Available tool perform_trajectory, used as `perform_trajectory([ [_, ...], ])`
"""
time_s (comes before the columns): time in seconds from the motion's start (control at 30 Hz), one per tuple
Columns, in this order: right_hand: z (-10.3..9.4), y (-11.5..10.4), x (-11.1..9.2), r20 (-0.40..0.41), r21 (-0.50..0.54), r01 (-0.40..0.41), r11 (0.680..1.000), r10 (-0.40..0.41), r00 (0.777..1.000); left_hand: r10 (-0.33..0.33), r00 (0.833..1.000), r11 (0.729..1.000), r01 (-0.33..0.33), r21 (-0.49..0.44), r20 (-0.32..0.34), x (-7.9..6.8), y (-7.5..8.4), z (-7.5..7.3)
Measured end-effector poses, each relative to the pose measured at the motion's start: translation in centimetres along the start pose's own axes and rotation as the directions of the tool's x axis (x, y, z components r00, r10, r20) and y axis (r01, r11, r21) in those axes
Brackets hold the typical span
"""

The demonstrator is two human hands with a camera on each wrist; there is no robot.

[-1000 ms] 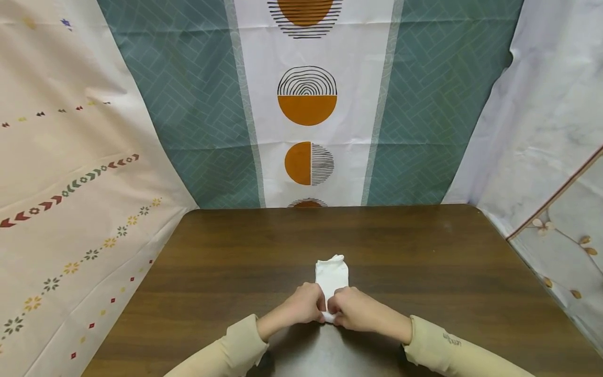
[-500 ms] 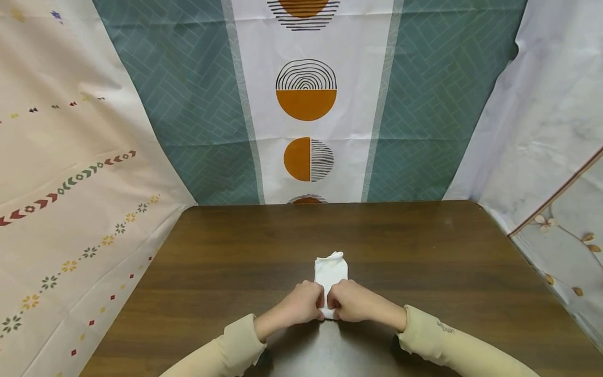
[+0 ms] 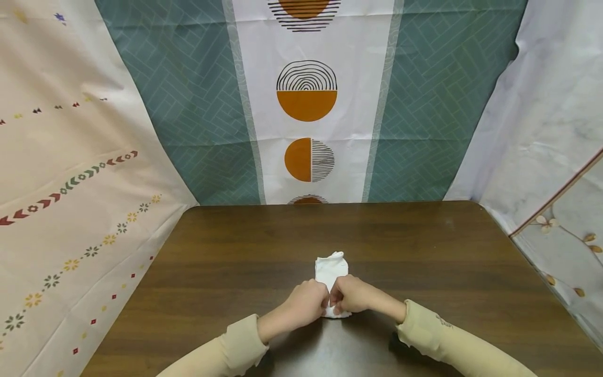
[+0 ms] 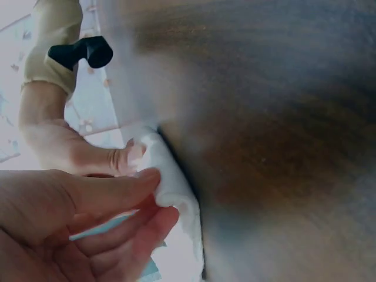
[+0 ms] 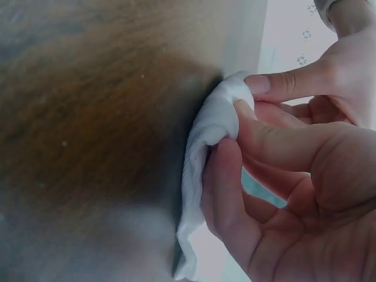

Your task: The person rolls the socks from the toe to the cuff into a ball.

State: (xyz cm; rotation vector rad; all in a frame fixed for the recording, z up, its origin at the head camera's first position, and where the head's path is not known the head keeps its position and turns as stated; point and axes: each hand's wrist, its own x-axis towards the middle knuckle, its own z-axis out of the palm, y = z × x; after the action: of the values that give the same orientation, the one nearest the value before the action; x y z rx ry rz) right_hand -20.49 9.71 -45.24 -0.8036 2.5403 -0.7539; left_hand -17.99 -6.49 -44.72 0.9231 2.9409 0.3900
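On the table lies a narrow, folded white cloth, which looks like a sock (image 3: 331, 268), its far end flat with a small raised corner. My left hand (image 3: 306, 302) pinches its near edge between thumb and fingers. Right beside it, my right hand (image 3: 352, 294) pinches the same edge; the two hands nearly touch. From the left wrist, a thick rolled fold of the sock (image 4: 170, 176) shows at the thumb tip. The right wrist view has the rolled edge (image 5: 214, 120) between thumb and index finger. The part under the fingers is hidden.
The dark wooden table (image 3: 226, 241) spreads around the hands. A green and white patterned curtain (image 3: 315, 104) hangs behind it, a cream cloth (image 3: 70, 183) on the left, and a marbled one (image 3: 542, 131) on the right. Both sleeves (image 3: 242, 343) are rolled back.
Both hands have stayed at the near edge of the sock. The right hand has shifted slightly forward, and the near edge now shows wider on the right. The far end stays put.
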Motion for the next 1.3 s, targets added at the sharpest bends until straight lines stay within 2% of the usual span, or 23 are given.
perform_trajectory([
  [0.2,0.0,0.2,0.0,-0.022,-0.006,0.015,1.000,-0.015,1.000,0.064,0.998,0.997,-0.063,0.051,-0.022,-0.1,0.3,0.3],
  [0.43,-0.2,0.4,0.2,-0.039,-0.017,0.026,1.000,-0.026,0.999,0.068,0.998,0.993,-0.067,0.099,-0.004,0.2,0.8,0.3],
  [0.63,0.3,0.7,0.2,-0.065,-0.057,0.039,0.998,-0.043,0.997,0.070,0.997,0.982,-0.071,0.178,0.007,0.4,1.2,0.7],
  [0.8,0.2,0.7,0.3,-0.088,-0.069,0.048,0.996,-0.054,0.995,0.075,0.997,0.971,-0.070,0.227,-0.014,0.6,1.3,0.9],
  [0.97,0.0,0.8,0.4,-0.085,-0.082,0.043,0.996,-0.050,0.995,0.092,0.995,0.966,-0.083,0.247,-0.026,0.7,1.2,1.1],
  [1.1,-0.1,0.9,0.4,-0.066,-0.098,0.041,0.994,-0.048,0.997,0.135,0.990,0.961,-0.125,0.246,-0.028,0.8,1.1,1.2],
  [1.2,-0.1,0.9,0.5,-0.055,-0.115,0.072,0.991,-0.079,0.995,0.160,0.987,0.963,-0.149,0.225,-0.033,1.1,1.0,0.9],
  [1.3,0.0,1.0,0.4,-0.061,-0.135,0.113,0.984,-0.122,0.991,0.152,0.988,0.969,-0.146,0.200,-0.016,1.3,0.8,0.7],
])
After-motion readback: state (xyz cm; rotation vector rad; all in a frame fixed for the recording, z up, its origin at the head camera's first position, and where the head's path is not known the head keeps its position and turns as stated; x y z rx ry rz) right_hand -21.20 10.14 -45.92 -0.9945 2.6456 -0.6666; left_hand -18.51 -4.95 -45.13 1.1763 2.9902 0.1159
